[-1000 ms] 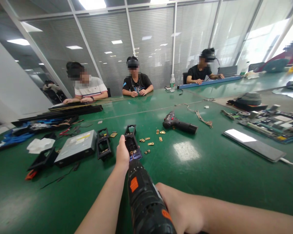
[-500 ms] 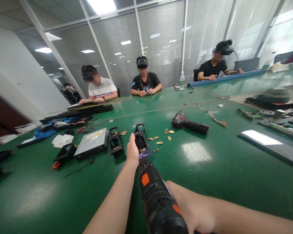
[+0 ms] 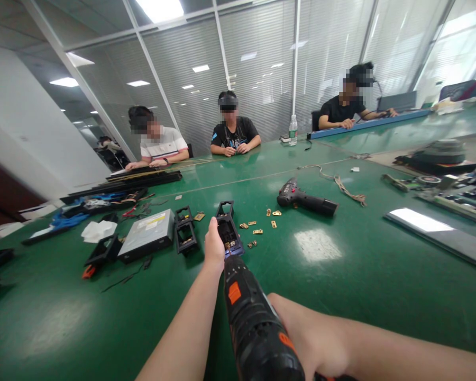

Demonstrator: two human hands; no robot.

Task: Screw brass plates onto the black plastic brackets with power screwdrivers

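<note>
My left hand (image 3: pixel 214 244) grips the left side of a black plastic housing (image 3: pixel 229 230) standing on the green table. Small brass pieces show inside the housing's near end. My right hand (image 3: pixel 297 330) is wrapped round a black power drill (image 3: pixel 248 312) with orange marks; the drill body hides most of the fingers. The drill's tip points into the near end of the housing. Several brass plates (image 3: pixel 257 231) and small screws (image 3: pixel 253 244) lie just right of the housing. Two more black housings (image 3: pixel 185 237) stand to its left.
A second drill (image 3: pixel 307 201) lies beyond the brass plates. On the left are a silver metal box (image 3: pixel 148 233) and black frames (image 3: pixel 103 248). A grey panel (image 3: pixel 440 238) lies at right. Three people sit across the table, near a bottle (image 3: pixel 293 130).
The view has shifted slightly, so the scene sits a little further left. Both hands keep their holds on the housing and the drill.
</note>
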